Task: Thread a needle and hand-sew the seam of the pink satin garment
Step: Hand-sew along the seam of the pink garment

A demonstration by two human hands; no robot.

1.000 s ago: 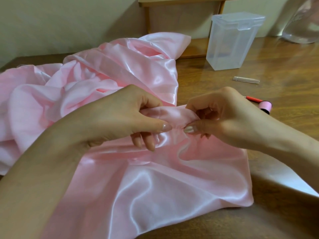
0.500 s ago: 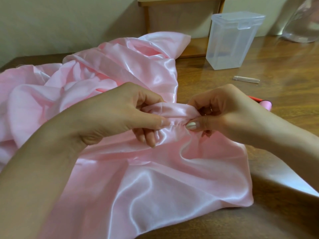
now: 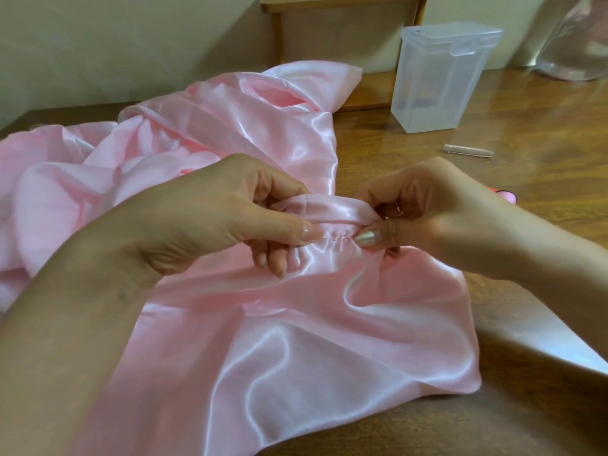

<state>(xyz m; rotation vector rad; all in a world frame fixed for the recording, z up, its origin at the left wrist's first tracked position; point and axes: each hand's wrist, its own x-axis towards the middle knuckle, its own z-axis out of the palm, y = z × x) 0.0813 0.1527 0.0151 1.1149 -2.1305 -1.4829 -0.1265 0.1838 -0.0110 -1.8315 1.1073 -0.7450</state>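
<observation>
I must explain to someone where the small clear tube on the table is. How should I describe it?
On the wooden table, right of the pink satin garment, stands a tall clear plastic box. Just in front of it lies the small clear tube. Unlike the upright box it is thin and flat, and unlike the pink spool behind the right hand it is colourless.

Two bare forearms [image 3: 82, 324]. Left hand [image 3: 230, 218]: short, pale glossy thumbnail [image 3: 307, 232]. Right hand [image 3: 434, 209]: longer, pearly thumbnail [image 3: 368, 237], with a thin ring [image 3: 398, 208] on the finger just above that thumbnail.
</observation>
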